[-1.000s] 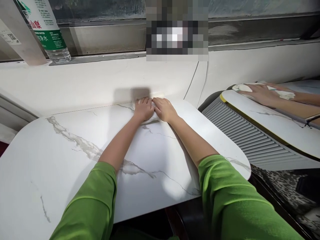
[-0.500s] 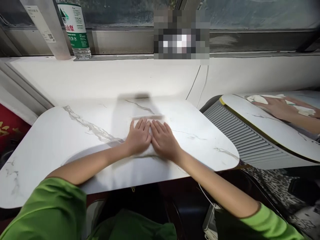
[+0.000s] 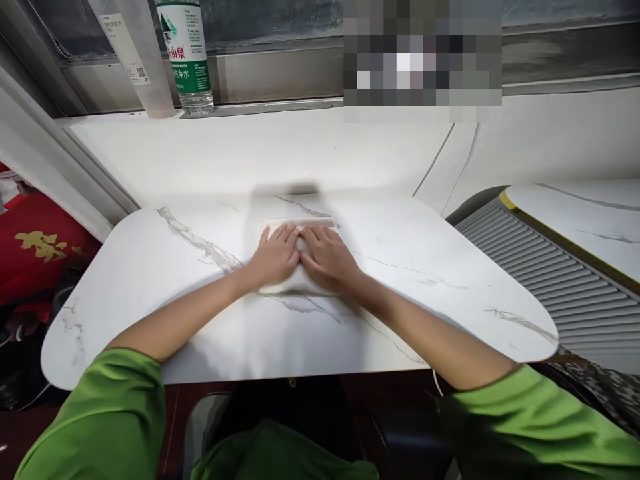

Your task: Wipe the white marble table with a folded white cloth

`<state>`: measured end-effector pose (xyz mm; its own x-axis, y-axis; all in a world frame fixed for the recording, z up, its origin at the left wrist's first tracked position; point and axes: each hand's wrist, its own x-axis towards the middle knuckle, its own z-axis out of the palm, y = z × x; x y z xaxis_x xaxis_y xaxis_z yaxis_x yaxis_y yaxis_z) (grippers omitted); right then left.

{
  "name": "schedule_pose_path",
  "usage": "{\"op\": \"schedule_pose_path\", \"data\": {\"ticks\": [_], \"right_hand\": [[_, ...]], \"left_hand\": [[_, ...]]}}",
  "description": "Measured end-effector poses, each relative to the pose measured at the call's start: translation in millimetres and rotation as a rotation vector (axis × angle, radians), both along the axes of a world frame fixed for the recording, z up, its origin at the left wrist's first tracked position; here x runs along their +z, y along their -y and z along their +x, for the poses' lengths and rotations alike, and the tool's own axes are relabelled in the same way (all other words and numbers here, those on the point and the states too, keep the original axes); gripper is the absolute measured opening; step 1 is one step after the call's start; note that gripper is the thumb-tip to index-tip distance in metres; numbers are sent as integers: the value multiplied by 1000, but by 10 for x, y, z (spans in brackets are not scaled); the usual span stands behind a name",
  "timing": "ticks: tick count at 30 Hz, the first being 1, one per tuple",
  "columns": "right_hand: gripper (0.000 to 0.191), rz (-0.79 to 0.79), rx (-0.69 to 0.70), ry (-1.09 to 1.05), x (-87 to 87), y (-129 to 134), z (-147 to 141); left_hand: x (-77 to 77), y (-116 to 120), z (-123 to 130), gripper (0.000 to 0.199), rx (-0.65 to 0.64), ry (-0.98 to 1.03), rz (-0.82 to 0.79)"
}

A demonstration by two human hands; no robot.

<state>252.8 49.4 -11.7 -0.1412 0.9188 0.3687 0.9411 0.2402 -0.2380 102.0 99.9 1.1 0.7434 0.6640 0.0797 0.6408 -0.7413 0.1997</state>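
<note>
A folded white cloth (image 3: pixel 300 283) lies flat on the white marbled table (image 3: pixel 200 347), near its middle. My left hand (image 3: pixel 277 255) rests palm down on the left part of the cloth, fingers stretched out and pointing away from me. Beside it, my right hand (image 3: pixel 329 259) lies palm down on the right part, its fingers also extended. The two hands touch or nearly touch at the thumbs and index fingers. Both palms and much of the cloth's surface are hidden beneath the hands.
On the sill stand a water bottle (image 3: pixel 193 67) and a translucent container (image 3: pixel 137 60) at the upper left. A red bag (image 3: pixel 45 233) is at the left. To the right is a second marbled table (image 3: pixel 590 213) beside a grey ribbed panel (image 3: pixel 540 287). Cables hang down the wall.
The view has swung to the right-hand side less, so more of the left shows. Another person's hands and cloth on the second table have left view. My hands remain flat on the cloth.
</note>
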Motion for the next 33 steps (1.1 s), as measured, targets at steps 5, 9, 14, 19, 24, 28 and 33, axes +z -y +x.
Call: {"op": "schedule_pose_path", "data": {"ticks": [5,9,14,19,24,28,33], "right_hand": [[34,-11,-120,-19,-21,-744,81],[35,0,-143,-32,-7,-1144,140],[41,-28,-125,-7,-16,-1262,194],[52,-79,-118,55,-44,-1005,83],[52,-12,-116,71,-105,-413,-349],[54,28,-41,52,-131,82,-844],[58,69,140,35,-64,333,-1378]], "left_hand": [[22,-715,182,51,-10,-9,29],[50,-1028,293,49,34,-5,52],[22,-1081,313,51,62,-7,79],[-11,-880,139,54,21,-44,121],[-7,-401,-338,53,-68,-30,136],[-7,99,-901,54,-66,2,111],[6,520,-1550,55,50,-10,127]]}}
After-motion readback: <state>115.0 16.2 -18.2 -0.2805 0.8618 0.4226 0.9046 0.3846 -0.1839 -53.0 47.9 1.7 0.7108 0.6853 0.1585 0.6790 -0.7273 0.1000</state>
